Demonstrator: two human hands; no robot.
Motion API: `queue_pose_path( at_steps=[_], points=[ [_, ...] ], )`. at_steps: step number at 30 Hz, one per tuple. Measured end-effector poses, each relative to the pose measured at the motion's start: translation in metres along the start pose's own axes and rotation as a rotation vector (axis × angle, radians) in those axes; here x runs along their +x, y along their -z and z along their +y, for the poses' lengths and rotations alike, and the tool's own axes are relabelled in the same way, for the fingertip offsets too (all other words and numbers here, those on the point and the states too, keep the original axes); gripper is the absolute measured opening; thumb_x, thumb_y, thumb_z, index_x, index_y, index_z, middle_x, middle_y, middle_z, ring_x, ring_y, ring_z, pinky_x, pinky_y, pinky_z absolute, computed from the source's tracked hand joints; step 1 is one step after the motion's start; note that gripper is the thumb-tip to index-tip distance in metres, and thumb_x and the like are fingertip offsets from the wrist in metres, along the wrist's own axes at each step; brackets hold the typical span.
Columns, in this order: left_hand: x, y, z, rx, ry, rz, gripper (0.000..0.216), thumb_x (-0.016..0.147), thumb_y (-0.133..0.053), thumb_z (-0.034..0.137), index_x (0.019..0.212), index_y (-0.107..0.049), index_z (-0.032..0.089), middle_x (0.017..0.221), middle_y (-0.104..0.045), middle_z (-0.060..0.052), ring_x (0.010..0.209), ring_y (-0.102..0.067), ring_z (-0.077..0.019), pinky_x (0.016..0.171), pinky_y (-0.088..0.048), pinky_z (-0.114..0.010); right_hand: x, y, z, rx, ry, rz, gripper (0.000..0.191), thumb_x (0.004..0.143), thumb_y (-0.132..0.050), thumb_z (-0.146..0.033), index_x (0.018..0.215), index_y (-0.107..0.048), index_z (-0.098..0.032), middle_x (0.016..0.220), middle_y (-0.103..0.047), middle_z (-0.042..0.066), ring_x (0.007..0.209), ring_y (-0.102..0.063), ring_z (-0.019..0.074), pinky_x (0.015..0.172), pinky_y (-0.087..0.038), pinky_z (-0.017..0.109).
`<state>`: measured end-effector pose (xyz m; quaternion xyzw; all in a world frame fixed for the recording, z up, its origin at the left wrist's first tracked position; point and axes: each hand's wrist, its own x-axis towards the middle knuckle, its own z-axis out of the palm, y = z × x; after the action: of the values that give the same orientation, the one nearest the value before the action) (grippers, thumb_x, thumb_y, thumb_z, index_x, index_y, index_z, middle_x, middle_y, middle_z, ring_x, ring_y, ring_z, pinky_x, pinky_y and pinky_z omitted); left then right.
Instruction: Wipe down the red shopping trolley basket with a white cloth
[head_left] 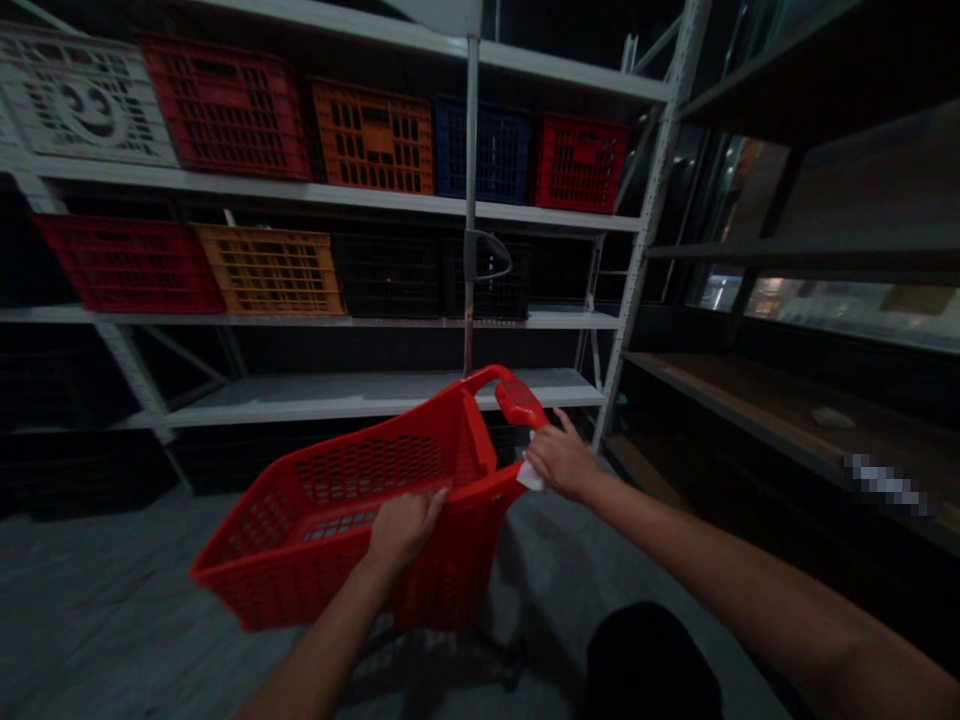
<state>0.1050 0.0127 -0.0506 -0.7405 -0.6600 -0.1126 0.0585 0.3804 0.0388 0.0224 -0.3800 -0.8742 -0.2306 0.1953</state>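
Note:
A red plastic shopping basket (330, 500) with a perforated wall and a red handle (517, 398) tilts in front of me, low in the head view. My left hand (405, 525) grips its near rim, fingers curled over the edge. My right hand (561, 458) is closed on a small white cloth (529, 474) pressed against the basket's right end, just below the handle.
White metal shelving (375, 395) stands behind, holding red, orange, blue, black and white crates (373, 137) on the upper levels. A dark wooden shelf unit (787, 410) runs along the right. A grey floor (97, 610) lies below. A metal pole (470, 200) rises behind the basket.

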Motion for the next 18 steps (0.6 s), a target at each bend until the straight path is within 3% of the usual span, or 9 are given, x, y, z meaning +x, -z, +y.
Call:
queue_pose_path(
  at_steps=[4,8,12,15,18],
  points=[
    [0.001,-0.002,0.000,0.020,0.046,0.002,0.072,0.088,-0.005,0.049,0.074,-0.066,0.014,0.073,-0.067,-0.014,0.073,-0.063,-0.0223,0.063,-0.041,-0.030,0.021,-0.005,-0.066,-0.050,-0.147,-0.118,0.041,0.092,-0.032,-0.038,0.081,-0.063,-0.013,0.076,-0.066,0.012,0.077,-0.061,0.0214,0.082,-0.040,0.043],
    [0.000,-0.004,-0.003,0.046,0.045,0.015,0.070,0.088,-0.004,0.046,0.080,-0.066,0.014,0.076,-0.068,-0.015,0.075,-0.064,-0.0237,0.062,-0.041,-0.031,0.052,-0.002,-0.107,0.003,-0.156,-0.375,0.046,0.093,-0.030,-0.036,0.078,-0.066,-0.013,0.074,-0.068,0.013,0.069,-0.064,0.0239,0.060,-0.046,0.037],
    [-0.001,-0.003,-0.014,0.068,0.029,0.001,0.069,0.088,-0.006,0.045,0.079,-0.066,0.013,0.074,-0.068,-0.015,0.073,-0.064,-0.0242,0.062,-0.040,-0.031,0.051,0.005,-0.104,0.010,-0.034,-0.372,0.046,0.093,-0.029,-0.040,0.081,-0.065,-0.013,0.077,-0.068,0.012,0.072,-0.065,0.0242,0.057,-0.046,0.034],
    [-0.002,-0.002,-0.024,0.056,-0.001,0.002,0.068,0.088,-0.007,0.045,0.074,-0.065,0.014,0.074,-0.068,-0.014,0.075,-0.063,-0.0231,0.064,-0.040,-0.030,0.035,0.014,-0.083,-0.016,0.099,-0.320,0.047,0.089,-0.034,-0.049,0.088,-0.062,-0.011,0.074,-0.067,0.014,0.069,-0.065,0.0240,0.060,-0.046,0.033],
    [-0.004,0.000,-0.031,0.023,-0.050,0.003,0.066,0.089,-0.008,0.044,0.073,-0.065,0.015,0.075,-0.068,-0.012,0.075,-0.063,-0.0208,0.066,-0.039,-0.028,0.025,0.024,-0.056,0.009,0.244,-0.362,0.045,0.087,-0.038,-0.051,0.088,-0.060,-0.011,0.072,-0.066,0.011,0.069,-0.064,0.0220,0.073,-0.044,0.036]
  ],
)
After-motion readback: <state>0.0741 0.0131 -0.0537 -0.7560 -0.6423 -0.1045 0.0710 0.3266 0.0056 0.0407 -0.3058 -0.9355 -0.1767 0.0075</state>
